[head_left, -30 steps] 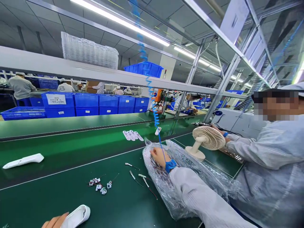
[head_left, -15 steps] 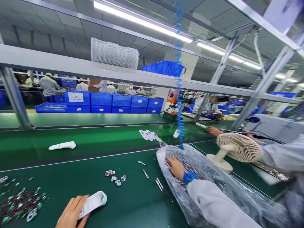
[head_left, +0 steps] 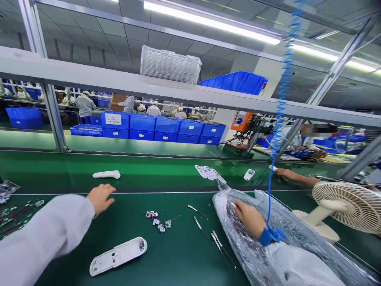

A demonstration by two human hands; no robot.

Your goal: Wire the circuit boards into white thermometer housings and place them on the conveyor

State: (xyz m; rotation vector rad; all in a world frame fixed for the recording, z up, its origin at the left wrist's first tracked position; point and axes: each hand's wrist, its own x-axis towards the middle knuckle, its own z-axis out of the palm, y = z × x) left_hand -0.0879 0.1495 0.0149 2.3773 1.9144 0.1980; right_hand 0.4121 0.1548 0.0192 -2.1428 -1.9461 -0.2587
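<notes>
My left hand (head_left: 101, 198) is stretched over the green bench, fingers apart and holding nothing, just in front of a white plastic part (head_left: 106, 174) on the belt. A long white housing (head_left: 119, 256) lies on the bench below it. My right hand (head_left: 248, 216), with a blue wrist strap (head_left: 270, 235), is inside the opened clear plastic bag (head_left: 253, 262), its fingers closed around a small white-tipped piece. Between the hands lie small white parts with wires (head_left: 160, 222) and several thin cables with metal ends (head_left: 199, 224).
A beige fan (head_left: 347, 206) stands at the right, near another person's hand (head_left: 287, 174). A blue coiled cord (head_left: 281, 107) hangs over my right hand. Wired green parts (head_left: 14, 214) lie at the left. White cutout sheets (head_left: 208, 173) rest on the belt (head_left: 166, 171).
My left hand has let go of the white housing and moved up toward the belt. My right hand remains at the bag, now with a white tip at its fingers. The view has shifted left.
</notes>
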